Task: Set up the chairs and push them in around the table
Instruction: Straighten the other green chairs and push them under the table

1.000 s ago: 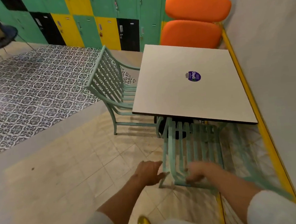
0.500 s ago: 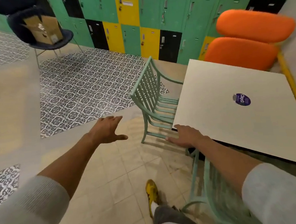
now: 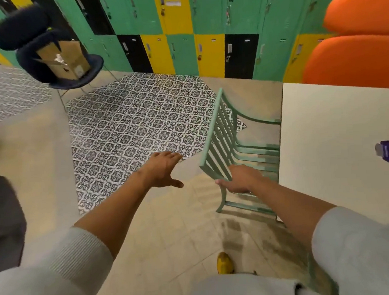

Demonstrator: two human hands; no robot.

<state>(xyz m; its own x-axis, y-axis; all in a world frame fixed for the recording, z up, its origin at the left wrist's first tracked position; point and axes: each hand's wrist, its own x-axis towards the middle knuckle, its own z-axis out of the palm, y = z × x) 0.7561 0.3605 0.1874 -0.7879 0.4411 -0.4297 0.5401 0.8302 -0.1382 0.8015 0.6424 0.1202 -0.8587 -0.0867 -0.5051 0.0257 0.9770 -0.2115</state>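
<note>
A mint-green slatted metal chair [image 3: 220, 131] stands at the left side of the white square table [image 3: 339, 123], its seat partly under the tabletop. My right hand [image 3: 239, 178] grips the near lower corner of the chair's backrest. My left hand [image 3: 165, 169] hovers open over the floor, left of the chair and not touching it. A second green chair [image 3: 317, 274] shows only as a blurred bit at the bottom right, beside my right sleeve.
Orange cushioned seating [image 3: 353, 55] sits behind the table against green, yellow and black lockers [image 3: 180, 28]. A dark chair holding a cardboard box [image 3: 65, 59] stands at the far left. Patterned floor tiles [image 3: 137, 128] lie ahead. My yellow shoe [image 3: 224, 262] is below.
My hands left the near chair at the table's front. I turned left; my right hand moved from the table corner onto the side chair's backrest, and my left hand reached forward.
</note>
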